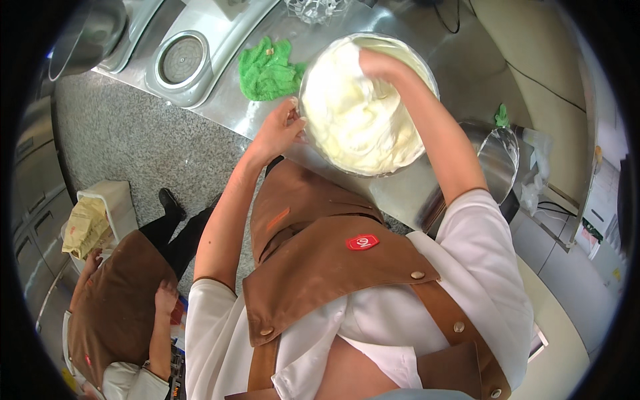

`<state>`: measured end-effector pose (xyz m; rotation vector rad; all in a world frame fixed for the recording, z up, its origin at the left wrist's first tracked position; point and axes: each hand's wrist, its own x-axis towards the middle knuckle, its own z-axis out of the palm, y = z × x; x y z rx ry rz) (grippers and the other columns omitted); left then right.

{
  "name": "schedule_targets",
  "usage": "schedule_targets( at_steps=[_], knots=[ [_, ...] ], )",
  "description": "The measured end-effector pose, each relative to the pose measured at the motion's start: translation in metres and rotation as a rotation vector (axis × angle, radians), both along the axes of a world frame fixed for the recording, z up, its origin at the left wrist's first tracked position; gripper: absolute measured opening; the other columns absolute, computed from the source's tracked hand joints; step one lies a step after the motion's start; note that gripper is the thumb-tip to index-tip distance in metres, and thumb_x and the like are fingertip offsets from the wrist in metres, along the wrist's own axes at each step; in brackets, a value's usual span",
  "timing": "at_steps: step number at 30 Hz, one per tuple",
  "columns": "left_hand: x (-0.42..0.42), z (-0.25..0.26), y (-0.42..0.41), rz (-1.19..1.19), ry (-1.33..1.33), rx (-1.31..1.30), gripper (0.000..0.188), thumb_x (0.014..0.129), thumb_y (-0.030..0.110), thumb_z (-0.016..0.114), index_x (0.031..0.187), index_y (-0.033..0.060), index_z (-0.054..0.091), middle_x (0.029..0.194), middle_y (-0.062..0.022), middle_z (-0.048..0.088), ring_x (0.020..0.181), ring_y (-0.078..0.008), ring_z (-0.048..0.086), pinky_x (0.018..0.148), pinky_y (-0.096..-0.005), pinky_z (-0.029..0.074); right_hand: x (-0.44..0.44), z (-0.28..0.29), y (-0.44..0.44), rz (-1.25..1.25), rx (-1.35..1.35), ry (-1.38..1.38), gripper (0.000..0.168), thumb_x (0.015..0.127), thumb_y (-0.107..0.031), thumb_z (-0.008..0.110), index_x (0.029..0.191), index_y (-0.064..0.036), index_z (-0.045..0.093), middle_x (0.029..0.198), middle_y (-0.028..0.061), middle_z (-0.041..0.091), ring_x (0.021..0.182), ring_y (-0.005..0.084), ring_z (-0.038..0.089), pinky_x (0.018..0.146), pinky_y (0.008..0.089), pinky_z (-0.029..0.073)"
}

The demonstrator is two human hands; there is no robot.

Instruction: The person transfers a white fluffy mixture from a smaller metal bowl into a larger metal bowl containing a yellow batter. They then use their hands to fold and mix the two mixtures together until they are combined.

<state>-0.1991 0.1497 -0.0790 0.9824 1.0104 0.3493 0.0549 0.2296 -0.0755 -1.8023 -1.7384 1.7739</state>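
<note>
A large round bowl [423, 56] full of whipped, pale cream [357, 125] sits on the steel worktop right before me. At its left edge, my left hand [284, 127] grips the bowl, thumb and fingers bent at the rim. My right hand [376, 65] reaches over the bowl from the right and dips into the cream at the far side. Cream covers its fingers, so their pose and anything in them are hidden. A crumpled green cloth [270, 70] lies on the worktop to the left of the bowl.
Stand mixer bases, one with a round bowl seat [182, 57], stand at the upper left. A wire whisk attachment [317, 9] lies beyond the bowl. Another metal bowl [495, 155] is on the right. To my left, a co-worker in a brown apron [120, 300] is beside a white bin [117, 200].
</note>
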Motion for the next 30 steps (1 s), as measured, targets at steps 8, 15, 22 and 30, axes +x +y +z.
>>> schedule_targets(
  at_steps=[8,15,22,30],
  knots=[
    [0.003,-0.001,0.035,0.127,0.034,0.085,0.015,0.090,0.012,0.055,0.096,-0.0010,0.057,0.075,-0.0027,0.054,0.066,-0.0090,0.052,0.055,-0.0246,0.046,0.027,0.000,-0.190,0.172,0.191,-0.491,0.045,0.078,-0.011,0.055,0.121,0.002,0.050,0.106,0.0229,0.060,0.099,0.0364,0.057,0.087,0.0411,0.045],
    [0.000,-0.017,-0.055,0.112,0.019,0.026,0.022,0.093,0.007,0.046,0.115,0.0028,0.044,0.095,-0.0042,0.054,0.083,-0.0109,0.056,0.071,-0.0270,0.054,0.042,0.040,-0.119,-0.401,0.825,-0.176,0.035,0.088,-0.017,0.051,0.118,0.002,0.053,0.111,0.0175,0.059,0.102,0.0293,0.055,0.092,0.0363,0.040],
    [0.018,-0.008,-0.035,0.113,-0.081,-0.022,0.021,0.088,-0.001,0.048,0.108,0.0001,0.043,0.089,-0.0053,0.050,0.076,-0.0114,0.054,0.064,-0.0276,0.053,0.080,-0.099,0.018,-0.264,0.129,-0.078,0.026,0.082,-0.018,0.055,0.101,-0.001,0.061,0.096,0.0061,0.063,0.080,0.0175,0.055,0.075,0.0336,0.046],
    [0.000,-0.006,-0.004,0.111,-0.003,0.017,0.018,0.092,0.004,0.047,0.110,0.0018,0.047,0.089,-0.0038,0.054,0.081,-0.0124,0.058,0.069,-0.0281,0.054,-0.037,0.025,-0.114,0.517,0.249,-0.612,0.020,0.072,-0.014,0.052,0.078,-0.004,0.068,0.095,0.0161,0.063,0.093,0.0307,0.060,0.077,0.0490,0.046]
  ],
)
